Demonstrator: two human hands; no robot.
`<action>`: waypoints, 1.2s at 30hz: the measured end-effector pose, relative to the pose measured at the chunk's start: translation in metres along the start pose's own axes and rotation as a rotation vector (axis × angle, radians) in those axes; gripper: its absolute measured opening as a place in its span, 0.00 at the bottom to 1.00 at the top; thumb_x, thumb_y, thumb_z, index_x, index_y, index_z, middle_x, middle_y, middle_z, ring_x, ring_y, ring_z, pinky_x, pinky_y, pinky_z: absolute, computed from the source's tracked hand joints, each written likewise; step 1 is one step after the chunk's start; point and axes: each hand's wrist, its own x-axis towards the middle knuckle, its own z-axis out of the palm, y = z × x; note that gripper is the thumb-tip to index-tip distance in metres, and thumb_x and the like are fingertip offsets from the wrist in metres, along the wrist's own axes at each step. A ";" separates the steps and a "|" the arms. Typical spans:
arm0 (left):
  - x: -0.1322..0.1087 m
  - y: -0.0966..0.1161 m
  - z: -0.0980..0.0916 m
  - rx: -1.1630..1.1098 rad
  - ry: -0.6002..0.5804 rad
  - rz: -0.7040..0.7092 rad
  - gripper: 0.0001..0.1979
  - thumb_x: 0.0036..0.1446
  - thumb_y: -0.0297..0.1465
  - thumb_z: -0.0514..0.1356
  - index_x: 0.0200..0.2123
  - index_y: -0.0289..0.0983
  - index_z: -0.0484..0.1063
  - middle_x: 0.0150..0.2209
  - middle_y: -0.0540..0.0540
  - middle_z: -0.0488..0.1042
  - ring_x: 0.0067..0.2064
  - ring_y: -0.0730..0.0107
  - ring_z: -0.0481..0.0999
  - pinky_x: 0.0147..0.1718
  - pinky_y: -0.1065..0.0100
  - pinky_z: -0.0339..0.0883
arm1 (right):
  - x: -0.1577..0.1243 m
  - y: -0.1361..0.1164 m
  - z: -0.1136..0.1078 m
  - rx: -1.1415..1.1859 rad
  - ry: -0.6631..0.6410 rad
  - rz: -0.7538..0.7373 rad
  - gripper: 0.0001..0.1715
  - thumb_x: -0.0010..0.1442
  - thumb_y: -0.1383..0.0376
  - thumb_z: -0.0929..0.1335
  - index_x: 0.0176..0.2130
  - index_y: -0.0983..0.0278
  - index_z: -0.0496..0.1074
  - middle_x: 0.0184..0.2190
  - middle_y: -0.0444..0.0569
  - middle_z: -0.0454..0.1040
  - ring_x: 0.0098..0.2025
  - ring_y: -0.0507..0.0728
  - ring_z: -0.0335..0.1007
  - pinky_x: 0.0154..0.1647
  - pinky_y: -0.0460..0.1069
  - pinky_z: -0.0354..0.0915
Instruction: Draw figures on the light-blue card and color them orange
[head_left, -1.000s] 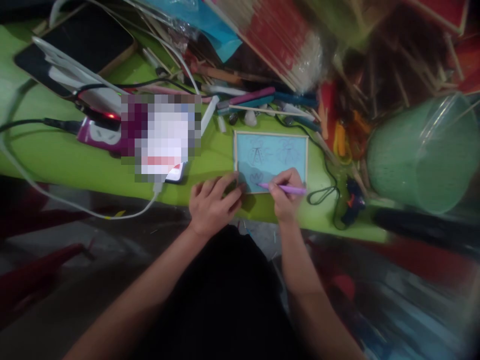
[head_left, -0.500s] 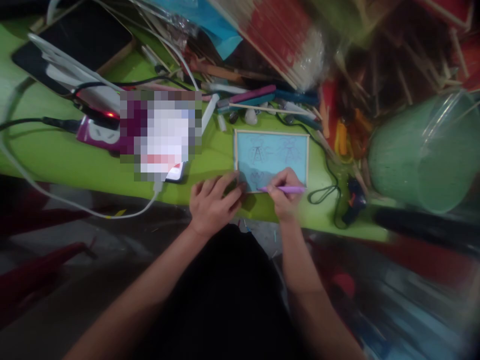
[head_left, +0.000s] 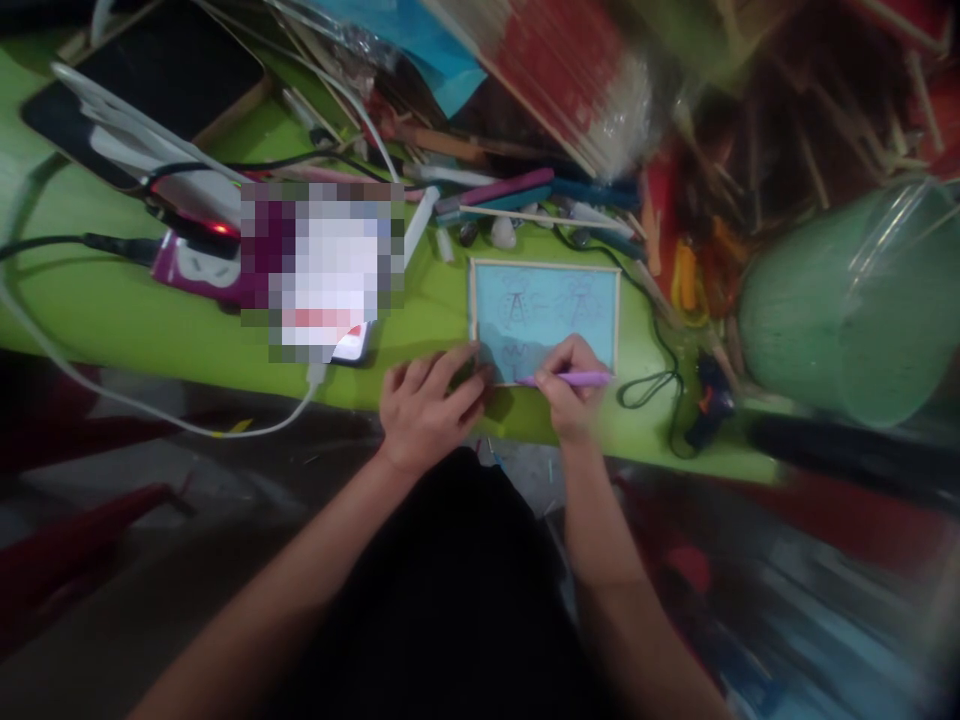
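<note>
A small light-blue board (head_left: 551, 325) edged with thin wooden strips lies flat on the green table (head_left: 420, 300); faint drawings with dark lines show on it. My right hand (head_left: 574, 390) rests at its lower right and pinches a purple pen (head_left: 589, 379), whose tip points left onto the board's lower edge. My left hand (head_left: 433, 405) lies on the table with fingers spread and slightly bent, fingertips at the board's lower left corner. The heel of my right hand hides the board's lower right part.
Left of the board lies a phone (head_left: 351, 345), mostly pixelated, with a white cable (head_left: 316, 372). A purple power strip (head_left: 195, 265) sits further left. Pens (head_left: 517, 187) and sticks crowd behind the board. A green bucket (head_left: 840, 310) and a glue gun (head_left: 709, 400) are at right.
Both hands, the pen and the board keep nearly the same places. Only a very slight shift of the whole view shows.
</note>
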 end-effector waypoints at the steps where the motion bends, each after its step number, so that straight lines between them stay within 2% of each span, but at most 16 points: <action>1: 0.000 0.000 0.000 0.002 0.004 0.003 0.12 0.62 0.35 0.67 0.49 0.52 0.81 0.55 0.51 0.83 0.47 0.59 0.77 0.43 0.55 0.60 | 0.000 0.000 0.000 0.006 0.012 -0.002 0.10 0.54 0.66 0.69 0.26 0.59 0.63 0.20 0.37 0.60 0.23 0.50 0.55 0.25 0.47 0.53; 6: 0.001 0.000 -0.001 0.044 0.029 0.033 0.10 0.63 0.36 0.67 0.47 0.50 0.81 0.55 0.52 0.83 0.45 0.60 0.77 0.42 0.56 0.61 | 0.000 0.002 0.002 -0.011 0.105 -0.026 0.10 0.57 0.65 0.69 0.28 0.58 0.63 0.22 0.37 0.60 0.25 0.50 0.56 0.26 0.47 0.57; 13: 0.003 0.000 -0.001 0.022 0.039 0.034 0.10 0.62 0.35 0.68 0.47 0.49 0.81 0.54 0.50 0.84 0.46 0.60 0.77 0.42 0.56 0.61 | 0.001 0.003 0.003 -0.051 0.141 -0.062 0.10 0.58 0.65 0.69 0.29 0.58 0.63 0.24 0.38 0.60 0.26 0.51 0.57 0.26 0.47 0.58; 16: 0.002 0.001 -0.001 0.011 0.036 0.026 0.10 0.62 0.35 0.68 0.47 0.49 0.81 0.54 0.50 0.83 0.46 0.60 0.77 0.42 0.56 0.61 | 0.001 0.003 0.003 -0.043 0.137 -0.057 0.10 0.58 0.66 0.69 0.28 0.59 0.64 0.23 0.38 0.61 0.26 0.50 0.57 0.26 0.47 0.56; 23: -0.004 -0.001 0.002 -0.077 -0.025 -0.053 0.15 0.62 0.35 0.67 0.52 0.55 0.80 0.56 0.51 0.82 0.48 0.58 0.77 0.44 0.55 0.60 | 0.000 0.004 0.001 -0.013 0.065 -0.012 0.11 0.55 0.66 0.69 0.26 0.59 0.62 0.22 0.37 0.58 0.25 0.50 0.54 0.26 0.47 0.53; 29: -0.003 -0.001 0.002 -0.048 -0.015 -0.029 0.13 0.63 0.35 0.67 0.50 0.53 0.80 0.56 0.52 0.82 0.47 0.59 0.77 0.44 0.55 0.60 | 0.001 0.005 0.002 -0.027 0.102 -0.033 0.10 0.58 0.65 0.69 0.28 0.58 0.63 0.23 0.38 0.59 0.26 0.50 0.55 0.26 0.48 0.55; 36: 0.001 0.000 0.000 0.016 0.023 0.016 0.11 0.63 0.35 0.67 0.49 0.51 0.80 0.55 0.51 0.83 0.46 0.59 0.78 0.43 0.56 0.61 | 0.000 0.006 0.001 0.029 0.058 -0.008 0.11 0.55 0.68 0.69 0.26 0.59 0.63 0.22 0.37 0.59 0.25 0.50 0.54 0.25 0.47 0.53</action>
